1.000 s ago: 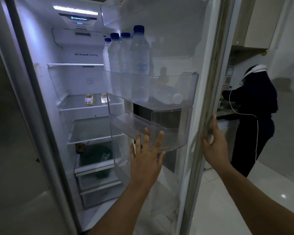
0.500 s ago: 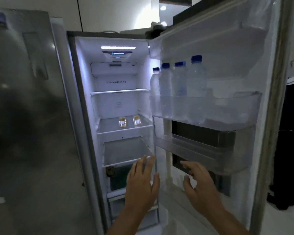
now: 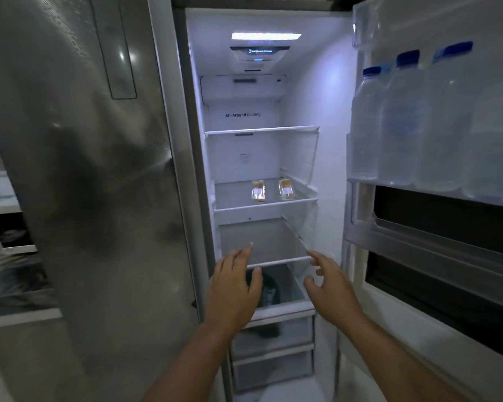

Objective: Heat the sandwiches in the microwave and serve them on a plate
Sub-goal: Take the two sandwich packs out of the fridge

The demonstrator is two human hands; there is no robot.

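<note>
Fingers of both hands spread wide, holding nothing. Left hand & right hand hover side by side at the fridge opening, in front of the lower shelves, prob. reaching in together to take one pack each. Two wrapped sandwiches lie side by side, apart, on the middle glass shelf, above & well beyond the hands. Shelf above and shelf below look bare. Bottom drawer holds smth dark, can't tell what. Open door's bin carries a row of upright water bottles, blue caps.
</note>
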